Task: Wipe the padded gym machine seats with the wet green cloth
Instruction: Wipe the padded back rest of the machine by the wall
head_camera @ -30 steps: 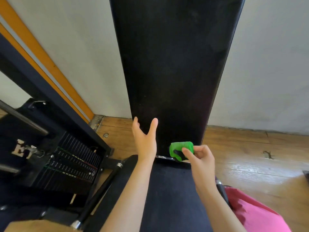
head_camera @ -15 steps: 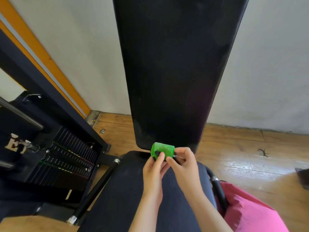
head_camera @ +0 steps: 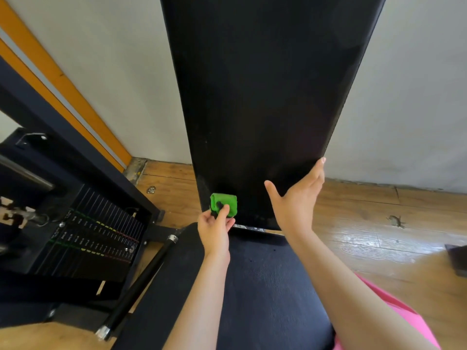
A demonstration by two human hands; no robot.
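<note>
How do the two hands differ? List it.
The left hand pinches the folded green cloth; the right hand holds nothing. The left hand's fingers are curled; the right hand's are straight and spread. The left hand sits at the lower left corner of the back pad; the right hand is higher, near its right edge. Both are bare.

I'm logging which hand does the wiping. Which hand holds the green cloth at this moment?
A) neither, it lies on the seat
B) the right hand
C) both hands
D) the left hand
D: the left hand pinches the folded green cloth at the lower left corner of the upright back pad, while the right hand is spread open and holds nothing.
</note>
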